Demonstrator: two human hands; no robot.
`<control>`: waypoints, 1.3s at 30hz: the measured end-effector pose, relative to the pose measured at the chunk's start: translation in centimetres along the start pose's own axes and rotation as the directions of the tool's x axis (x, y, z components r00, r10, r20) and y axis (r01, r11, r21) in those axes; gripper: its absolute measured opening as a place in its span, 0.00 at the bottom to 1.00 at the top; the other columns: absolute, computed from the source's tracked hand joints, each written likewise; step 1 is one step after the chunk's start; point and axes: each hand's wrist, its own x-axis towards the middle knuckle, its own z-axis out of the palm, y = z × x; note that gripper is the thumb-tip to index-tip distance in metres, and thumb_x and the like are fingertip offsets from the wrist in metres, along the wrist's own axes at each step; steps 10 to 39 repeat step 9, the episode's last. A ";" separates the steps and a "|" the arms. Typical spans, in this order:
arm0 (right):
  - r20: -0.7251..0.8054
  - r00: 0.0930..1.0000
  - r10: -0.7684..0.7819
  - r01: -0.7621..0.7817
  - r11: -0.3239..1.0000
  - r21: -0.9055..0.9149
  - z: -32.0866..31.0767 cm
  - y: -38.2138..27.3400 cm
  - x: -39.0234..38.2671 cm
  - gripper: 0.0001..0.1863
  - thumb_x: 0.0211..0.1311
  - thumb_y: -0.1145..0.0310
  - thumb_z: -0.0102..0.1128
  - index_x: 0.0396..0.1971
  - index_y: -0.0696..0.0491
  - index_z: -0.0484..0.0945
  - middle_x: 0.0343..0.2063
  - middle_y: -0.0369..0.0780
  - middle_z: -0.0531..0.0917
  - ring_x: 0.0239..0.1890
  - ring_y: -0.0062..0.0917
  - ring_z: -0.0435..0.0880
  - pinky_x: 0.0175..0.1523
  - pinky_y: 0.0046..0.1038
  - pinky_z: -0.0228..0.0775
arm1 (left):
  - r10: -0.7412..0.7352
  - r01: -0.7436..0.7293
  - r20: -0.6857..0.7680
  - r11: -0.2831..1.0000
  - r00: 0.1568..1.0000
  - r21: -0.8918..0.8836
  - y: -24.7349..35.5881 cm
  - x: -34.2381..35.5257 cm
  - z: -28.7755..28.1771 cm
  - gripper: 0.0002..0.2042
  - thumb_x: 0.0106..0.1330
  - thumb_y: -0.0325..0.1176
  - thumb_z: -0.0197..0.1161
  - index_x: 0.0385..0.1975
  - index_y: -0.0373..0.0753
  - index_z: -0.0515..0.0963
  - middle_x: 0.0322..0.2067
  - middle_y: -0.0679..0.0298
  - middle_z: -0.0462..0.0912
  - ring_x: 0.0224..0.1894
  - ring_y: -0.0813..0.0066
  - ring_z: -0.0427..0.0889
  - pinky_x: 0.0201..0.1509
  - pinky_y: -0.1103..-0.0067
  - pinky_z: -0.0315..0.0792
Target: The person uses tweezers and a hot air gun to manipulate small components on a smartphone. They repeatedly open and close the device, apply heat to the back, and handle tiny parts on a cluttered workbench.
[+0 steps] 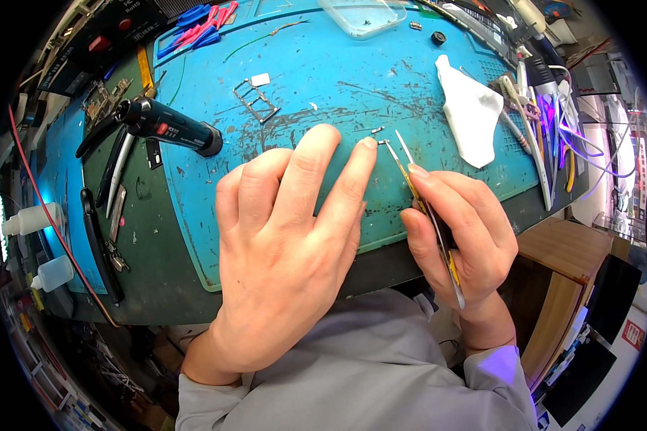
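My right hand [474, 223] grips a pair of metal tweezers [454, 276], with its thumb and fingers along the sides. The tweezer tips stand slightly apart above a blue work mat [323, 79]. One tip is beside a tiny metal part [382, 142] at my left index fingertip. Whether the tip touches that part, I cannot tell. My left hand [287, 230] is palm down with its fingers apart, its index finger reaching toward the tips. A second tiny dark part [378, 130] lies just beyond that fingertip. Farther off is a thin metal card-tray frame [255, 108] beside a small white piece [260, 80].
Left of my hands, a dark cylindrical tool [169, 128] lies near several pliers [90, 237]. A white cloth [471, 111] rests at the right. Pink and blue tools [198, 32] and a clear plastic tray [363, 29] are at the back. Two white bottles [54, 273] stand far left.
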 end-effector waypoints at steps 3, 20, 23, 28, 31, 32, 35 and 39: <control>0.001 1.000 0.002 -0.002 1.000 -0.002 0.0 0.0 0.0 0.19 0.55 0.78 0.77 0.49 0.62 0.87 0.38 0.45 0.88 0.34 0.33 0.87 0.36 0.29 0.79 | 0.003 -0.003 -0.004 1.000 1.000 -0.002 0.0 0.0 0.1 0.25 0.63 0.27 0.68 0.63 0.45 0.82 0.60 0.63 0.75 0.55 0.62 0.71 0.61 0.67 0.65; 0.074 0.996 0.056 -0.056 0.998 -0.003 -0.6 -0.6 -0.1 0.15 0.65 0.77 0.72 0.50 0.65 0.86 0.43 0.51 0.88 0.41 0.34 0.89 0.45 0.29 0.82 | 0.004 -0.004 -0.006 1.000 1.000 -0.007 -0.1 0.0 0.1 0.25 0.63 0.28 0.69 0.63 0.45 0.82 0.60 0.63 0.75 0.56 0.62 0.71 0.62 0.67 0.65; 0.074 0.996 0.056 -0.056 0.998 -0.003 -0.6 -0.6 -0.1 0.15 0.65 0.77 0.72 0.50 0.65 0.86 0.43 0.51 0.88 0.41 0.34 0.89 0.45 0.29 0.82 | 0.004 -0.004 -0.006 1.000 1.000 -0.007 -0.1 0.0 0.1 0.25 0.63 0.28 0.69 0.63 0.45 0.82 0.60 0.63 0.75 0.56 0.62 0.71 0.62 0.67 0.65; 0.074 0.996 0.056 -0.056 0.998 -0.003 -0.6 -0.6 -0.1 0.15 0.65 0.77 0.72 0.50 0.65 0.86 0.43 0.51 0.88 0.41 0.34 0.89 0.45 0.29 0.82 | 0.004 -0.004 -0.006 1.000 1.000 -0.007 -0.1 0.0 0.1 0.25 0.63 0.28 0.69 0.63 0.45 0.82 0.60 0.63 0.75 0.56 0.62 0.71 0.62 0.67 0.65; 0.074 0.996 0.056 -0.056 0.998 -0.003 -0.6 -0.6 -0.1 0.15 0.65 0.77 0.72 0.50 0.65 0.86 0.43 0.51 0.88 0.41 0.34 0.89 0.45 0.29 0.82 | 0.004 -0.004 -0.006 1.000 1.000 -0.007 -0.1 0.0 0.1 0.25 0.63 0.28 0.69 0.63 0.45 0.82 0.60 0.63 0.75 0.56 0.62 0.71 0.62 0.67 0.65; 0.074 0.996 0.056 -0.056 0.998 -0.003 -0.6 -0.6 -0.1 0.15 0.65 0.77 0.72 0.50 0.65 0.86 0.43 0.51 0.88 0.41 0.34 0.89 0.45 0.29 0.82 | 0.004 -0.004 -0.006 1.000 1.000 -0.007 -0.1 0.0 0.1 0.25 0.63 0.28 0.69 0.63 0.45 0.82 0.60 0.63 0.75 0.56 0.62 0.71 0.62 0.67 0.65; 0.074 0.996 0.056 -0.056 0.998 -0.003 -0.6 -0.6 -0.1 0.15 0.65 0.77 0.72 0.50 0.65 0.86 0.43 0.51 0.88 0.41 0.34 0.89 0.45 0.29 0.82 | 0.004 -0.004 -0.006 1.000 1.000 -0.007 -0.1 0.0 0.1 0.25 0.63 0.28 0.69 0.63 0.45 0.82 0.60 0.63 0.75 0.56 0.62 0.71 0.62 0.67 0.65; 0.074 0.996 0.056 -0.056 0.998 -0.003 -0.6 -0.6 -0.1 0.15 0.65 0.77 0.72 0.50 0.65 0.86 0.43 0.51 0.88 0.41 0.34 0.89 0.45 0.29 0.82 | 0.004 -0.004 -0.006 1.000 1.000 -0.007 -0.1 0.0 0.1 0.25 0.63 0.28 0.69 0.63 0.45 0.82 0.60 0.63 0.75 0.56 0.62 0.71 0.62 0.67 0.65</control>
